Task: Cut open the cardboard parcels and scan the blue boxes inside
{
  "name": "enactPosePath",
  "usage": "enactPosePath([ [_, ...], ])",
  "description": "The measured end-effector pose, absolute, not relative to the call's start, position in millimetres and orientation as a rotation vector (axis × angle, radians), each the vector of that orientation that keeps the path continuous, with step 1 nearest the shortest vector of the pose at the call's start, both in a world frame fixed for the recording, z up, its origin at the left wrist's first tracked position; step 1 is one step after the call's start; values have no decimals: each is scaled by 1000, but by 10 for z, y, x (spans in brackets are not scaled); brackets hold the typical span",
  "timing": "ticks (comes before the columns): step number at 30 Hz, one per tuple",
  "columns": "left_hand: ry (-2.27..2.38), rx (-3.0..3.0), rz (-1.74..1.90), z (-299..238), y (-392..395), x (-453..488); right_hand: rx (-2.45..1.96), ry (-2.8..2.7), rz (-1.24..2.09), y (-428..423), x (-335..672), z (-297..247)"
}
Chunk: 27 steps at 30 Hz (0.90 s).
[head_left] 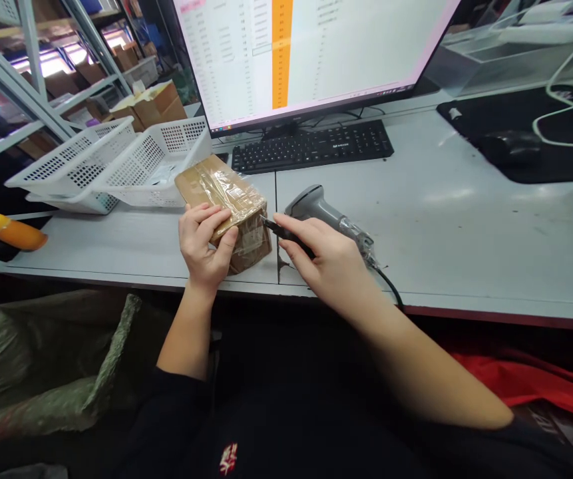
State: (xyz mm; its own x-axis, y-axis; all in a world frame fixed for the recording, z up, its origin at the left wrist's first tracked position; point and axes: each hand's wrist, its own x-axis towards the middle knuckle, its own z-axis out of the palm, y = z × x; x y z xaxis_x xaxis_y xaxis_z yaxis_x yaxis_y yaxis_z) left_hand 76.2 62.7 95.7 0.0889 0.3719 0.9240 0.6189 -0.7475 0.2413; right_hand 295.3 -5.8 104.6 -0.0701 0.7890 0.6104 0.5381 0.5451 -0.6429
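A brown cardboard box (226, 189) wrapped in clear shiny tape rests tilted at the front of the desk. My left hand (205, 243) grips its left side, with the thumb across the near face. In my right hand (319, 249) is a black utility knife (286, 234), its tip touching the taped edge at the box's right end. Just behind my right hand lies a grey barcode scanner (316, 205), partly covered by that hand, its cable running off to the right.
Behind the box stand a black keyboard (311, 146) and a monitor (316, 53). White perforated baskets (156, 166) are at the left, near an orange bottle (14, 231). On the right, a mouse (510, 148) sits on a black pad. A green sack (56, 359) hangs open below the desk's left edge.
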Motion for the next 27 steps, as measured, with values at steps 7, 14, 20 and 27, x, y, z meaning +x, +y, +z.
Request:
enactPosePath([
  [7, -922, -2283, -1487, 1135, 288, 954, -799, -835, 1197, 292, 2604, 812],
  [14, -1488, -1913, -2118, 1081, 807, -143, -782, -836, 1350, 127, 2595, 973],
  [20, -1264, -1926, -1995, 862, 268, -54, -887, -1060, 1094, 779, 2632, 1010],
  [27, -889, -2391, -1826, 980, 374, 157, -1030, -1318, 1052, 1778, 2540, 1063],
])
